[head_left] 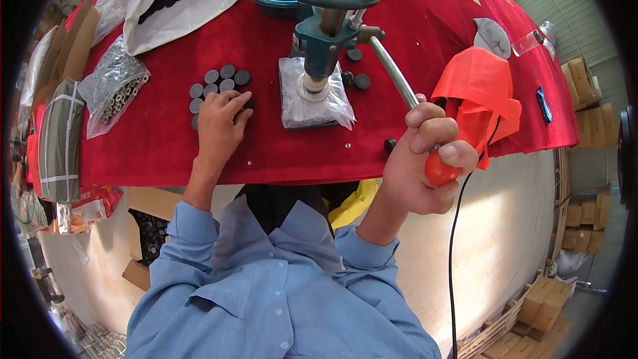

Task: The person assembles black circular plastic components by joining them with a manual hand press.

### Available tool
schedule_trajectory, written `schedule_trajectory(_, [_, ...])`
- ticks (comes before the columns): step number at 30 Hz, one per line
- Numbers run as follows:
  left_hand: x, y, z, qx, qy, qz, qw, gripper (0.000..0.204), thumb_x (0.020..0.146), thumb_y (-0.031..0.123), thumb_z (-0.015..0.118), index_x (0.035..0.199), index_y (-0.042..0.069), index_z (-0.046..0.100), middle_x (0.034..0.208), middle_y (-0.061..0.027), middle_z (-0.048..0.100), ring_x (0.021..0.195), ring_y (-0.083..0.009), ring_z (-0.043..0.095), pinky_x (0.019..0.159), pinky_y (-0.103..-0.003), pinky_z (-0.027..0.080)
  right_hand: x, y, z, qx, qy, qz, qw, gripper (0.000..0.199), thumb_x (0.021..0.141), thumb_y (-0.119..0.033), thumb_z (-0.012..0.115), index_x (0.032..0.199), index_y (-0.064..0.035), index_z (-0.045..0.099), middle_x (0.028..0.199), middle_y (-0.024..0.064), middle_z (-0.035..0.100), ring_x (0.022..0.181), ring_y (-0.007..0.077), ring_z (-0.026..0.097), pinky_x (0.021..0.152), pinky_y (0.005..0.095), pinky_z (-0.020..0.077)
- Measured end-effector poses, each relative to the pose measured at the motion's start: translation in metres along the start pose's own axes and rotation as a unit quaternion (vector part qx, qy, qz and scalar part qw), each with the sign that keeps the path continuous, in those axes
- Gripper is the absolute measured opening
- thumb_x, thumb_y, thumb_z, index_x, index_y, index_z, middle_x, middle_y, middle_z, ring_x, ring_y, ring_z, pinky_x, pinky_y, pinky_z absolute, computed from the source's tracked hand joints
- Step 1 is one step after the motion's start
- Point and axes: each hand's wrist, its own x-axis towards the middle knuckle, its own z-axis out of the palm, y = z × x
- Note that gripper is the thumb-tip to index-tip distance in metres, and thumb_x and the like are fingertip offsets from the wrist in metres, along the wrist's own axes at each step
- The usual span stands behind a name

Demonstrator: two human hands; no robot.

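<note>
My right hand is closed round the red ball knob at the end of a metal lever. The lever runs up to a green hand press, whose ram comes down over a plastic-covered base. On the red cloth left of the press lies a cluster of round black caps. Over the near side of this cluster rests my left hand, its thumb and forefinger apart. A dark cap shows partly between those fingertips; whether they touch it I cannot tell.
A teal basin of black parts stands behind the press. A white sack and a clear bag of small metal parts lie left. Loose caps sit right of the press, and an orange-red cloth bag lies beyond the lever.
</note>
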Motion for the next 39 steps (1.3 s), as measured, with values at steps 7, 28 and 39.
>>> schedule_trajectory(7, [0.019, 0.043, 0.009, -0.211, 0.060, -0.067, 0.973, 0.059, 0.074, 0.008, 0.083, 0.127, 0.004, 0.057, 0.098, -0.0110, 0.070, 0.081, -0.0239, 0.067, 0.073, -0.035, 0.055, 0.022, -0.001, -0.004, -0.013, -0.047, -0.006, 0.999, 0.043, 0.099, -0.050, 0.048, 0.108, -0.0095, 0.055, 0.078, 0.0124, 0.056, 0.080, 0.0308, 0.059, 0.097, 0.0504, 0.0379])
schedule_trajectory(28, [0.050, 0.073, 0.046, -0.221, 0.044, -0.027, 0.974, 0.071, 0.074, 0.011, 0.086, 0.135, 0.004, 0.050, 0.107, -0.0115, 0.068, 0.095, -0.0287, 0.064, 0.082, -0.039, 0.053, 0.116, 0.026, 0.025, 0.022, -0.019, -0.008, 1.000, 0.051, 0.101, -0.045, 0.046, 0.106, 0.0040, 0.058, 0.068, 0.0094, 0.051, 0.061, 0.0193, 0.049, 0.064, 0.0402, 0.0479])
schedule_trajectory(39, [-0.018, 0.009, -0.006, 0.113, 0.052, -0.073, 0.990, 0.030, 0.083, 0.014, 0.075, 0.113, 0.012, 0.071, 0.118, -0.0053, 0.065, 0.111, -0.0252, 0.055, 0.094, -0.042, 0.040, 0.041, 0.004, -0.003, 0.017, -0.067, -0.021, 0.997, 0.044, 0.097, -0.049, 0.051, 0.109, -0.0070, 0.058, 0.073, 0.0130, 0.056, 0.072, 0.0295, 0.059, 0.090, 0.0488, 0.0418])
